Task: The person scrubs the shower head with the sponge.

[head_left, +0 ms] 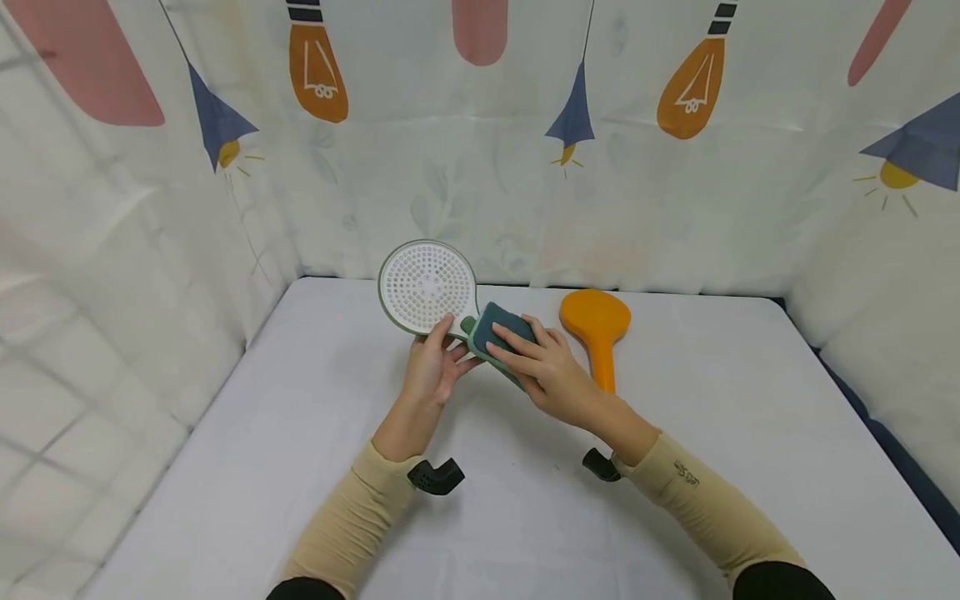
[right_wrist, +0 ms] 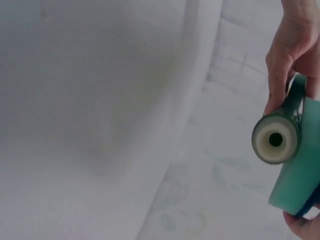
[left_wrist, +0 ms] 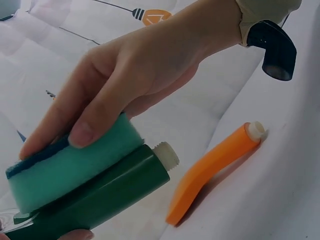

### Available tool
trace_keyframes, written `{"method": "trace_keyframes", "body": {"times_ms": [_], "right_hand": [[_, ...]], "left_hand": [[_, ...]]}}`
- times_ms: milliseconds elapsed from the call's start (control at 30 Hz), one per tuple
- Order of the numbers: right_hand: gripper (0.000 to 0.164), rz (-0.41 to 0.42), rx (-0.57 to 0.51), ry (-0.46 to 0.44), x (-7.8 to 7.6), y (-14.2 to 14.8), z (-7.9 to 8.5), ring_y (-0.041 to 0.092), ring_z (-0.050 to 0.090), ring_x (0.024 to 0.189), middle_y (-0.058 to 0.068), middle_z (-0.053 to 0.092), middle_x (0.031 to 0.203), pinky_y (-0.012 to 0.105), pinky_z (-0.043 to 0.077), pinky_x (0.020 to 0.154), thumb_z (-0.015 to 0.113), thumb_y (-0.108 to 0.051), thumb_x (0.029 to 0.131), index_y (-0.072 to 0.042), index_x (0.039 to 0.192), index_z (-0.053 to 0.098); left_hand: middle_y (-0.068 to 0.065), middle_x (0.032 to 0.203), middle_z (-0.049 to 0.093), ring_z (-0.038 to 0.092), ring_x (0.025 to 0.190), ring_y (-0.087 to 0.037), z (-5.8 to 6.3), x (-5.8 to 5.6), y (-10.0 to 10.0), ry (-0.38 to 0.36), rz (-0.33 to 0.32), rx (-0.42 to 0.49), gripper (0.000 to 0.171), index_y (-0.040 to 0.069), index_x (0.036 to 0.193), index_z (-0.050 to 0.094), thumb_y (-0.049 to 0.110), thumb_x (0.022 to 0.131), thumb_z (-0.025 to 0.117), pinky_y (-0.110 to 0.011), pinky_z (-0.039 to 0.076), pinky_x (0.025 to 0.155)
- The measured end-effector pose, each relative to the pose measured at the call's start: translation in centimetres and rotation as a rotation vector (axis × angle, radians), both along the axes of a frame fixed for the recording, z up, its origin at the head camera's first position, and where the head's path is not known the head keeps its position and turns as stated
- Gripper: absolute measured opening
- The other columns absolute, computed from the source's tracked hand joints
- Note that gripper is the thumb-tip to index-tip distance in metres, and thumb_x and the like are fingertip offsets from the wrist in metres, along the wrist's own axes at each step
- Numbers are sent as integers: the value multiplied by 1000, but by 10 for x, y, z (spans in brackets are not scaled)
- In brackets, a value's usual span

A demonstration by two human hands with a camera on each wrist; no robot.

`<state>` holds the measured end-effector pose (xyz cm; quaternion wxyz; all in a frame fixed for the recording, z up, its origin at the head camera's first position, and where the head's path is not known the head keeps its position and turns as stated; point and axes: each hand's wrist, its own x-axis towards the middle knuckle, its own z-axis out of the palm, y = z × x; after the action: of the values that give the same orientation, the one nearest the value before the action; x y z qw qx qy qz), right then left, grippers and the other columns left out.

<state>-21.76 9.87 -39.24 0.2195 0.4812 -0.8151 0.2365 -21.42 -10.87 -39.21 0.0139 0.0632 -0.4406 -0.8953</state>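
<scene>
A green hand shower head (head_left: 427, 287) with a white, nozzle-dotted face is held up over the table. My left hand (head_left: 432, 367) pinches it at the neck, thumb on the front. My right hand (head_left: 551, 371) grips a sponge (head_left: 504, 327) with a dark scouring side and presses its light green foam along the handle. In the left wrist view the foam (left_wrist: 80, 170) lies lengthwise on the green handle (left_wrist: 120, 190), whose threaded end sticks out bare. The right wrist view looks into the handle's hollow end (right_wrist: 276, 139), with the sponge beside it.
An orange hand shower head (head_left: 596, 321) lies on the white-covered table (head_left: 300, 433) just beyond my right hand, its handle partly hidden by that hand and forearm. Printed cloth (head_left: 480, 183) hangs behind the table and along both sides.
</scene>
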Motion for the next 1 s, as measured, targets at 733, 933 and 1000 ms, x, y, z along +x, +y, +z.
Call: {"method": "trace_keyframes", "body": {"times_ms": [733,933,1000], "right_hand": [[48,7,-241,-116,-7,2,-13,50,47,133,21,53,147,61,44,104,71,7,91,1,138,63],[46,-76,-190,-5,-7,-19,-6,55,50,127,21,55,145,66,44,101,74,6,90,0,134,66],[47,-89,-156,21,-6,-20,-5,57,48,127,20,55,145,69,44,98,75,5,89,-1,134,67]], "left_hand": [[-11,125,64,68,105,-32,0,1,2,-5,-17,51,42,10,148,47,19,108,53,-52,59,79],[-14,134,60,67,111,-34,-1,0,3,-3,6,42,42,11,149,47,21,108,54,-50,60,77],[-14,135,59,67,112,-34,0,0,3,-4,9,40,43,11,149,47,21,108,54,-48,61,76]]}}
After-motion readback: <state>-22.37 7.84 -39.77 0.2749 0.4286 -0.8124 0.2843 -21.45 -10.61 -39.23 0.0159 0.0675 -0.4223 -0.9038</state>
